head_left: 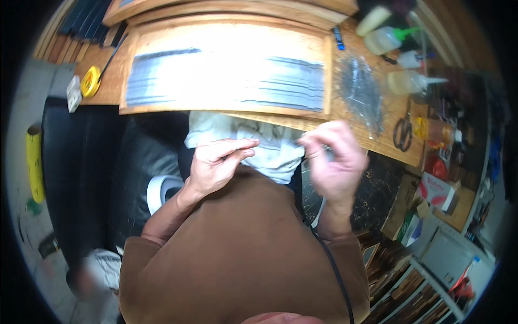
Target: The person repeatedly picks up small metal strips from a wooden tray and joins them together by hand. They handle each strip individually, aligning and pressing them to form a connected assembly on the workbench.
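Note:
My left hand (216,164) is raised over my lap, its thumb and fingers pressed together in a pinch. Whatever sits between those fingertips is too small to make out. Opposite it, my right hand (335,162) also pinches, with a tiny dark spot at its fingertips that I cannot name. A white cloth (245,140) lies across my lap, below and between both hands. Just beyond them, a shallow wooden tray (226,107) rests at the bench edge. Thin grey strips (294,83) lie in rows inside it, and glare washes out its middle.
Right of the tray lie a clear plastic bag of dark thin pieces (360,92), black-handled scissors (402,134) and squeeze bottles, one with a green cap (386,40). At left are a yellow tape measure (90,81) and a black sofa (81,173). A cable (334,264) crosses my shirt.

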Demonstrator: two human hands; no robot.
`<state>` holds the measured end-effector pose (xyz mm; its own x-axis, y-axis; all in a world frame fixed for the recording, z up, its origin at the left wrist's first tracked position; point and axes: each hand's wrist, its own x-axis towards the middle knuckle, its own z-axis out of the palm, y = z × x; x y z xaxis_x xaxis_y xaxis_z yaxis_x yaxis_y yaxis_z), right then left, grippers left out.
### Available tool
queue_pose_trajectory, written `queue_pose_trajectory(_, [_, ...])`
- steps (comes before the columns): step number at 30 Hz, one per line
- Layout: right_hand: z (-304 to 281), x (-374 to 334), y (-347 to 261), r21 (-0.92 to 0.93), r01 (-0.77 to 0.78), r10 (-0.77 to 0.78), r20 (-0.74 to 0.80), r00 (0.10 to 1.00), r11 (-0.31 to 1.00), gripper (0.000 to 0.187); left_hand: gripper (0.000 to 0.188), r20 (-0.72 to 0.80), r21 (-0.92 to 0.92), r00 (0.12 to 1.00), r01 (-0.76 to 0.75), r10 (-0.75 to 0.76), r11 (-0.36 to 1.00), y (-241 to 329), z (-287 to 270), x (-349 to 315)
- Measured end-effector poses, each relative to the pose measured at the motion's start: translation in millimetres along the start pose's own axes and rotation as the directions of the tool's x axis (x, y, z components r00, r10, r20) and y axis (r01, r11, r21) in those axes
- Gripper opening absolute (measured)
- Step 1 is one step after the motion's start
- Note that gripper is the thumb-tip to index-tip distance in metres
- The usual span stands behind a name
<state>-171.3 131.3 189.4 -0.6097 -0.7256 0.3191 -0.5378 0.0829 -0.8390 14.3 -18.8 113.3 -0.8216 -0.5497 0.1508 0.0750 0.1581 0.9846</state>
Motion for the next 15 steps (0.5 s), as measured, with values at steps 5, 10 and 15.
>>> queue_pose_trajectory(5, [-62.1,47.7,-1.5,-0.619,0.058,-0.171,-0.125,0.977,0.783,0.005,0.025,0.096,-0.013,0.992,-0.087,0.088,0.996,3.7,7.5,24.0])
queue_pose_trajectory(10, [-25.4,23.9,-3.8,-0.072,0.043,-0.028,0.195,0.980,0.997,0.012,0.028,0.136,-0.007,0.981,-0.140,0.140,0.990,7.8,18.5,43.8])
queue_pose_trajectory(15, [19.7,13.7,8.1,0.132,0.119,-0.137,0.141,0.980,0.984,0.017,0.026,0.164,0.138,0.950,-0.290,0.267,0.947,14.5,18.4,56.7])
